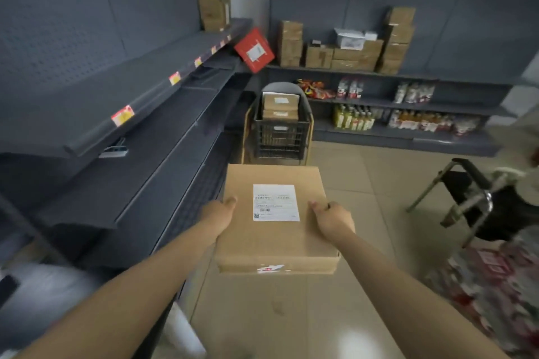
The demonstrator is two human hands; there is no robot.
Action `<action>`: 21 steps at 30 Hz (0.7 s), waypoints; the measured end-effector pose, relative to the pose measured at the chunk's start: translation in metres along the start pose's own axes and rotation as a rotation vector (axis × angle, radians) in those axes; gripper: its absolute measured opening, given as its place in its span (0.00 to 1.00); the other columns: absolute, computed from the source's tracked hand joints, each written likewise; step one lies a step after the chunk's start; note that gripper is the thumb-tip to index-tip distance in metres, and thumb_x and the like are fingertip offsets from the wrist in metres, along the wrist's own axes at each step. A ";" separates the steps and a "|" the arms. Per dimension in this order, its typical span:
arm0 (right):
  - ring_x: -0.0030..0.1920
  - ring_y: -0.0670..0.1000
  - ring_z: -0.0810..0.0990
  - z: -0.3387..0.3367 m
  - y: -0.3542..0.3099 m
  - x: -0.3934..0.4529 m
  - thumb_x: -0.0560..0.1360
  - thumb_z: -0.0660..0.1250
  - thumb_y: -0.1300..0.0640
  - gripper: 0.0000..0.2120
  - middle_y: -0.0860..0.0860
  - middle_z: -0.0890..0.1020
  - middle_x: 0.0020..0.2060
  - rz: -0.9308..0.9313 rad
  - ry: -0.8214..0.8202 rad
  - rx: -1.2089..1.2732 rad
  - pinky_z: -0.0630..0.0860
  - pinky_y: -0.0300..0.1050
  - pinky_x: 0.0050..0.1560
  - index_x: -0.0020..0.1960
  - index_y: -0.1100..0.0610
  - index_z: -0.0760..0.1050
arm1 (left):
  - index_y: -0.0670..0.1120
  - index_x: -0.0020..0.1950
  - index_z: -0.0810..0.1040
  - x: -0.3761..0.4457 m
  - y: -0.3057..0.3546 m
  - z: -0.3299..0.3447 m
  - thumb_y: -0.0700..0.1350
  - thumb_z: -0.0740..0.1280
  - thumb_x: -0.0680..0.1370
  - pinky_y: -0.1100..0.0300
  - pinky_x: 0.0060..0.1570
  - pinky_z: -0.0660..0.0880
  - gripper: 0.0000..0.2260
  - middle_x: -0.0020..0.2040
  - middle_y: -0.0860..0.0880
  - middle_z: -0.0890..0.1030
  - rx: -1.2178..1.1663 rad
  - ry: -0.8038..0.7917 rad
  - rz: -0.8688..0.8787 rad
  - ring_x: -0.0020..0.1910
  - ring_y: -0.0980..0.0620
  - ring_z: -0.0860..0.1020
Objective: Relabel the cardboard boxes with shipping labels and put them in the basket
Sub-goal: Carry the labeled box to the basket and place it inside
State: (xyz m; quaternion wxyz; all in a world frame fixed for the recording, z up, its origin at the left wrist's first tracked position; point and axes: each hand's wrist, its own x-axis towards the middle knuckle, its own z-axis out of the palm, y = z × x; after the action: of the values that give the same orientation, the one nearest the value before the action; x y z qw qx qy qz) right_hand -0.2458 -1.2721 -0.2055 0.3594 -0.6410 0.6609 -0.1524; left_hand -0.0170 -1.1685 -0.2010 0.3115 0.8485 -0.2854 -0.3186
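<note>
**Inspector A:** Progress on the relabelling?

**Inspector B:** The cardboard box (pixel 277 218) being carried is already bearing a white shipping label (pixel 276 202) on its top face, so that step is looking complete for this unit. The black basket (pixel 280 137) ahead is already holding at least two labelled boxes (pixel 280 109). I am judging the deposit of this one as outstanding, and more brown boxes are sitting on the rear shelf (pixel 344 52); whether those are awaiting labels cannot be told.

**Inspector A:** Position of the box against the hands?

**Inspector B:** It is being held between them, clear of the floor, well short of the basket. The left hand (pixel 219 211) is gripping the left edge, thumb lying on top. The right hand (pixel 331 220) is clasping the right edge, fingers curling over it.
</note>
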 end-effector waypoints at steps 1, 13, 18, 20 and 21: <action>0.57 0.60 0.77 -0.003 -0.001 0.017 0.77 0.57 0.38 0.27 0.58 0.78 0.58 0.022 0.006 0.001 0.73 0.49 0.52 0.62 0.58 0.72 | 0.37 0.65 0.74 0.016 0.011 0.009 0.59 0.56 0.81 0.51 0.59 0.75 0.27 0.62 0.39 0.78 0.007 -0.007 0.013 0.58 0.40 0.77; 0.57 0.61 0.77 -0.034 -0.049 0.217 0.78 0.55 0.37 0.29 0.59 0.78 0.59 0.118 0.082 -0.042 0.74 0.49 0.51 0.64 0.61 0.71 | 0.37 0.57 0.77 0.207 0.153 0.066 0.58 0.53 0.82 0.55 0.49 0.74 0.26 0.54 0.38 0.80 0.225 -0.070 0.120 0.52 0.41 0.78; 0.54 0.59 0.78 -0.036 -0.059 0.308 0.77 0.56 0.38 0.28 0.58 0.78 0.58 0.148 0.046 -0.025 0.70 0.45 0.45 0.64 0.60 0.71 | 0.38 0.60 0.76 0.280 0.191 0.095 0.60 0.53 0.81 0.52 0.55 0.76 0.27 0.55 0.40 0.79 0.204 -0.109 0.072 0.53 0.41 0.78; 0.55 0.59 0.77 -0.038 -0.066 0.352 0.78 0.56 0.38 0.28 0.59 0.77 0.59 0.132 0.027 -0.040 0.70 0.46 0.46 0.65 0.60 0.70 | 0.37 0.61 0.76 0.313 0.210 0.106 0.59 0.54 0.81 0.51 0.55 0.76 0.27 0.55 0.40 0.79 0.179 -0.106 0.066 0.53 0.41 0.78; 0.54 0.59 0.77 -0.039 -0.071 0.374 0.78 0.56 0.39 0.28 0.59 0.77 0.60 0.125 0.014 -0.042 0.69 0.45 0.46 0.65 0.60 0.70 | 0.37 0.62 0.75 0.328 0.219 0.111 0.59 0.54 0.81 0.52 0.56 0.75 0.27 0.57 0.39 0.79 0.175 -0.100 0.065 0.55 0.40 0.78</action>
State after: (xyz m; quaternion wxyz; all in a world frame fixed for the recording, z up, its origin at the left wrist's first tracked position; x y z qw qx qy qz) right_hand -0.1893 -1.6495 -0.2360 0.3499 -0.6047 0.7053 -0.1202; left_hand 0.0490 -1.5722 -0.2310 0.2315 0.8458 -0.3548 -0.3242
